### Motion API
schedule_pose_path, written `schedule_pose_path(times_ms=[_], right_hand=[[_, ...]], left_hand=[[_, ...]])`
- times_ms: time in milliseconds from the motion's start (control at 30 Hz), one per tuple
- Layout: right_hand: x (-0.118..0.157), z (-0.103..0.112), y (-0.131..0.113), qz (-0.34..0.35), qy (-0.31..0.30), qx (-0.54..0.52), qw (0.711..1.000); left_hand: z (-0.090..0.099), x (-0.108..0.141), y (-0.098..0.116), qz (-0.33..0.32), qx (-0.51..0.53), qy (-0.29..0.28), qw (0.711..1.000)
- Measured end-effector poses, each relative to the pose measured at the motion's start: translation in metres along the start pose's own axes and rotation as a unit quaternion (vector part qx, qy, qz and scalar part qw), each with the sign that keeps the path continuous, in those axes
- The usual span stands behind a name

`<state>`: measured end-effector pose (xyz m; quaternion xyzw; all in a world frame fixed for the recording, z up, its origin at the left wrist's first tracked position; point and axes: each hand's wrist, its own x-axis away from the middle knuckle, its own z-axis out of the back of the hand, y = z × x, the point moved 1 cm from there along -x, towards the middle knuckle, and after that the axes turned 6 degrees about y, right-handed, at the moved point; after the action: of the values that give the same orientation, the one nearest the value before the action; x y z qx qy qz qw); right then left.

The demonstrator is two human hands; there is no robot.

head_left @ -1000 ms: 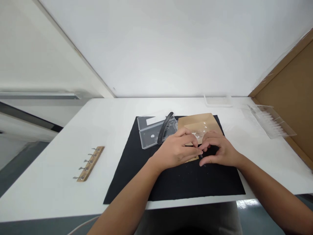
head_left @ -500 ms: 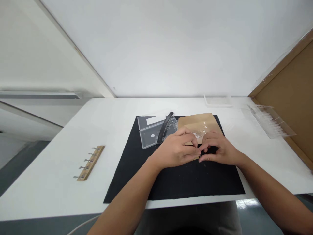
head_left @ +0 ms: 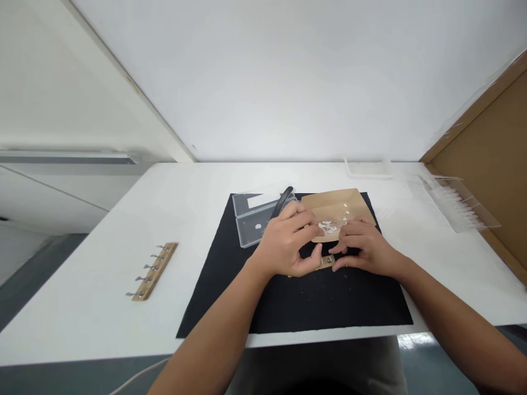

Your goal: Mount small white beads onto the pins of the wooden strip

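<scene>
My left hand (head_left: pixel 290 241) has its thumb and fingers apart. Its fingertips reach to the front edge of an open brown paper tray (head_left: pixel 340 198), beside small white pieces (head_left: pixel 328 226). My right hand (head_left: pixel 366 247) has thumb and index finger closed about the right end of a small wooden strip (head_left: pixel 328 261) with a metal fitting on it. The strip lies low over the black mat (head_left: pixel 329 307), and my left hand covers much of it.
An open clear plastic case (head_left: pixel 249 233) with a black curved handle (head_left: pixel 283 198) lies behind my left hand. A wooden hook rail (head_left: pixel 154 271) rests at left. Clear plastic trays (head_left: pixel 457 206) stand at right, near a brown board (head_left: pixel 489 142).
My left hand has come off the wooden strip and moved up and left toward the paper tray, its thumb spreading from the fingers. My right hand has shifted slightly left.
</scene>
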<state>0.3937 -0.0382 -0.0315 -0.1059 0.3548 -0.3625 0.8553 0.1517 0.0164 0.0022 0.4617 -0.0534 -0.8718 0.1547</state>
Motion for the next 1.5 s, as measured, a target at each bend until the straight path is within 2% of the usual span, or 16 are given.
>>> schedule_pose_path(times_ms=[200,800,1500], right_hand=[[-0.001,-0.001,-0.002,0.008,0.0,0.023,1.0],[-0.005,0.002,-0.01,0.039,-0.028,0.13,0.99],[-0.006,0.001,-0.012,0.027,-0.049,0.122,0.991]], left_hand=[[-0.001,-0.001,0.002,-0.015,-0.006,0.025,1.0],[-0.004,0.001,0.004,-0.017,-0.011,-0.014,1.0],[-0.005,0.0,0.004,-0.026,0.0,-0.021,0.999]])
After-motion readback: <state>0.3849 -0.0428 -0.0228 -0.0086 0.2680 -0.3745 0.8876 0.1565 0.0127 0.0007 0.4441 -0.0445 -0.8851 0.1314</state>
